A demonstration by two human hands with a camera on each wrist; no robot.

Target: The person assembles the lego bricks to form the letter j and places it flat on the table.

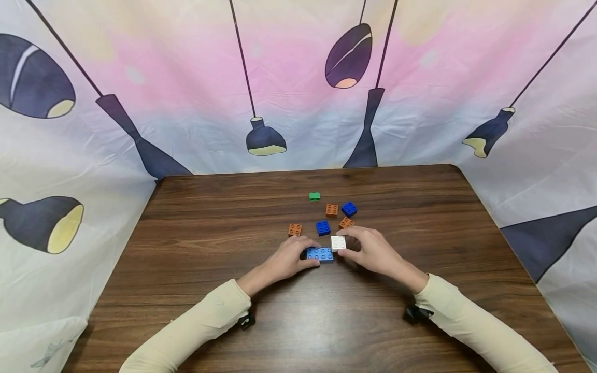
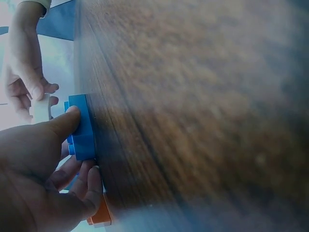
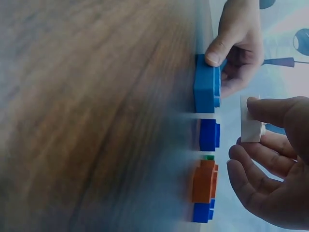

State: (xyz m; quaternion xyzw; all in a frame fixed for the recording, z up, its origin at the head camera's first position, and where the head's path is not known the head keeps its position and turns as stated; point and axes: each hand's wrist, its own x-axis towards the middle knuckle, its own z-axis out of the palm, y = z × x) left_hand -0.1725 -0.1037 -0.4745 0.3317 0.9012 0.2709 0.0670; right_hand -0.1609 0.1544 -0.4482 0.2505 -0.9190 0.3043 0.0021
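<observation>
A long light-blue toy building brick [image 1: 320,254] lies studs up on the wooden table. My left hand [image 1: 290,257] grips its left part, thumb on the near side and fingers on the far side. Between thumb and fingers my right hand [image 1: 373,249] pinches a white square brick [image 1: 338,243]. In the right wrist view the white brick [image 3: 250,119] is held off the table, higher than the blue brick [image 3: 205,83] and apart from it. Behind the hands are a dark-blue brick [image 1: 323,228] and an orange brick [image 1: 346,223], the latter close to my right fingers.
Another orange brick [image 1: 295,229] lies just beyond my left hand. Farther back are a third orange brick [image 1: 331,210], a second dark-blue brick [image 1: 349,209] and a small green brick [image 1: 314,196]. A printed cloth [image 1: 298,103] hangs behind the table [image 1: 210,217].
</observation>
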